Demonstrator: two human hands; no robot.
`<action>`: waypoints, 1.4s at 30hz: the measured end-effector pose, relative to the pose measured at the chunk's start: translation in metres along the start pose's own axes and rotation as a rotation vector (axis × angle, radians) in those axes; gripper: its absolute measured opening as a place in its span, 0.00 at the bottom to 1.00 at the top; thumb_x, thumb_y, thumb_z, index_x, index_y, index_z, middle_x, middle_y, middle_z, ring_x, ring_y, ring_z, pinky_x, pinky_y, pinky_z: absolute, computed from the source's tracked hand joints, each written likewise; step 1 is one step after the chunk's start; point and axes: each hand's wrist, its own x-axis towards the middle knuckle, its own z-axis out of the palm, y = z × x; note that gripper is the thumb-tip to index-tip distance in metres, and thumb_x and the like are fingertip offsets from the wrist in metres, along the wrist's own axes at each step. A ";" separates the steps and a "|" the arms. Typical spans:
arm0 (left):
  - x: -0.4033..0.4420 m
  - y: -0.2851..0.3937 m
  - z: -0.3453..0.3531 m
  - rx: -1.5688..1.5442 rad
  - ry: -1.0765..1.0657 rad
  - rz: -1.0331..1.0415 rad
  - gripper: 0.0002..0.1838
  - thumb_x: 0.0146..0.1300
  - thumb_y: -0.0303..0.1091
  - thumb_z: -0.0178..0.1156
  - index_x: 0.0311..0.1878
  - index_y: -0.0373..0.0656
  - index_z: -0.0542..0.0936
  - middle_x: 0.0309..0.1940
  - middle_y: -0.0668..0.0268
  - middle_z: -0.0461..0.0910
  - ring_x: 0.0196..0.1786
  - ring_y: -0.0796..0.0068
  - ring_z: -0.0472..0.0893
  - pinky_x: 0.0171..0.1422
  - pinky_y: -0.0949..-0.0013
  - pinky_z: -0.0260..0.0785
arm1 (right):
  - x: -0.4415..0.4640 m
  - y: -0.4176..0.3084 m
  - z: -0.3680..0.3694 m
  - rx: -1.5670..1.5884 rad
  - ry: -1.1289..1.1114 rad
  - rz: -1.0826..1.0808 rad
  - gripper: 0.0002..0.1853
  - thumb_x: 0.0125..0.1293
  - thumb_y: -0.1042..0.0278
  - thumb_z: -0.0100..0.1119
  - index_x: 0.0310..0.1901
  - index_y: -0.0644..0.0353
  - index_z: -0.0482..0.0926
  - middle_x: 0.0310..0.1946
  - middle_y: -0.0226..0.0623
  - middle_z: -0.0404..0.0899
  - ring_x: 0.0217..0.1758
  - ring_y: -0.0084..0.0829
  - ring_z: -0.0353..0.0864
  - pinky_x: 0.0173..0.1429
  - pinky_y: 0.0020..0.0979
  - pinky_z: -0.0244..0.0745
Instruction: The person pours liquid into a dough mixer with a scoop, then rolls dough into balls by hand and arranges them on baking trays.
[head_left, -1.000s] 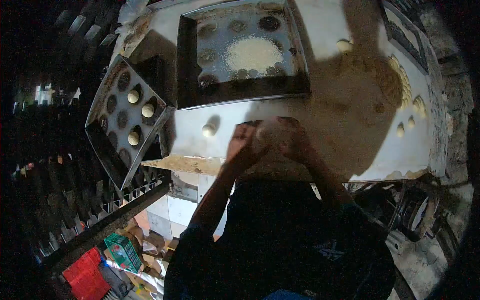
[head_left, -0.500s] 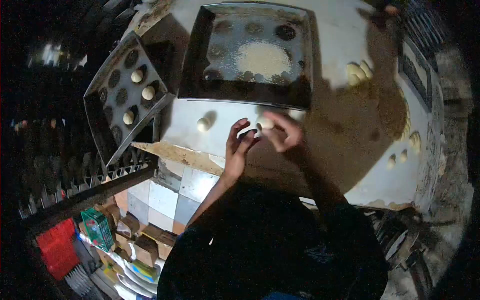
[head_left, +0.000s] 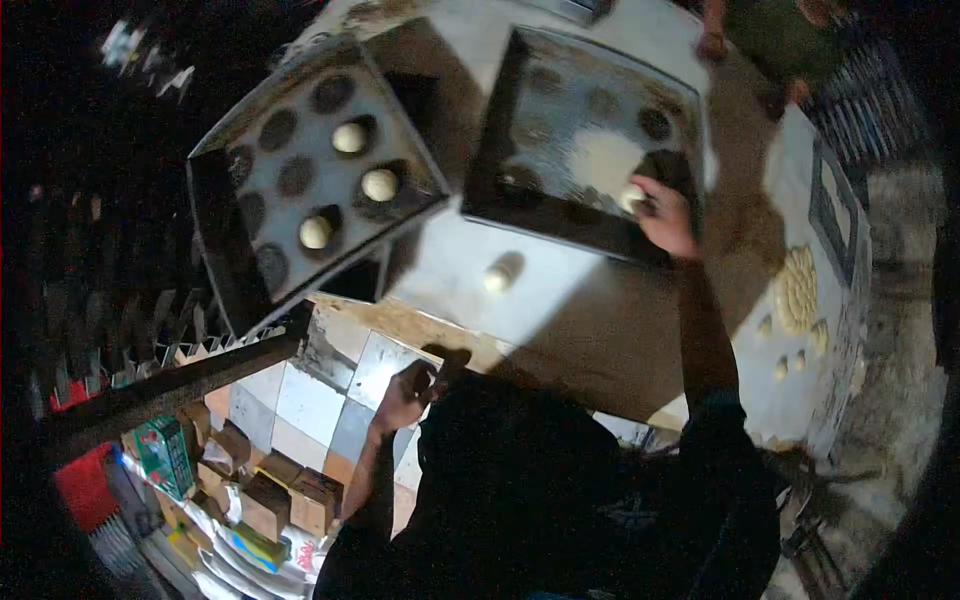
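My right hand (head_left: 668,218) reaches over the near edge of a dark metal tray (head_left: 585,232), its fingers closed on a pale dough ball (head_left: 633,198). The ball is beside a heap of fine pale grains (head_left: 603,158) in that tray. My left hand (head_left: 405,396) hangs in shadow off the table's front edge, fingers loosely curled with a gap between them and nothing visible inside. Another dough ball (head_left: 496,278) rests on the white tabletop. To the left, a tilted metal tray (head_left: 318,268) with dark round marks holds three dough balls (head_left: 380,185).
Many small dough pieces (head_left: 796,290) lie close together at the table's right side, with a few loose ones nearby. Another person's arm (head_left: 712,35) is at the top right. Boxes (head_left: 265,505) and a green crate (head_left: 163,460) stand on the lower left.
My right hand has carried the dough ball from above the tabletop to the grains in the tray. My left hand has dropped back past the table edge. The camera view has shifted.
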 end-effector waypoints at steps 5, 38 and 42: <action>-0.013 -0.047 -0.063 0.014 0.035 -0.140 0.12 0.54 0.32 0.65 0.36 0.40 0.73 0.25 0.66 0.72 0.31 0.80 0.69 0.37 0.73 0.65 | 0.033 -0.113 0.032 1.180 -0.188 0.217 0.25 0.49 0.84 0.64 0.51 0.58 0.72 0.44 0.37 0.76 0.47 0.29 0.77 0.51 0.29 0.74; -0.070 -0.299 -0.027 0.268 0.319 -0.174 0.10 0.55 0.39 0.58 0.28 0.43 0.81 0.30 0.56 0.82 0.36 0.59 0.81 0.43 0.61 0.73 | -0.054 -0.081 0.188 -0.460 -0.065 -0.558 0.22 0.55 0.62 0.60 0.48 0.63 0.69 0.45 0.49 0.71 0.51 0.45 0.69 0.54 0.42 0.68; -0.062 -0.300 -0.019 0.205 0.277 -0.212 0.11 0.58 0.38 0.53 0.31 0.43 0.81 0.31 0.56 0.82 0.36 0.59 0.81 0.41 0.62 0.73 | -0.090 -0.063 0.181 -0.135 -0.112 -0.417 0.18 0.53 0.64 0.60 0.43 0.64 0.72 0.40 0.51 0.72 0.48 0.51 0.69 0.53 0.47 0.66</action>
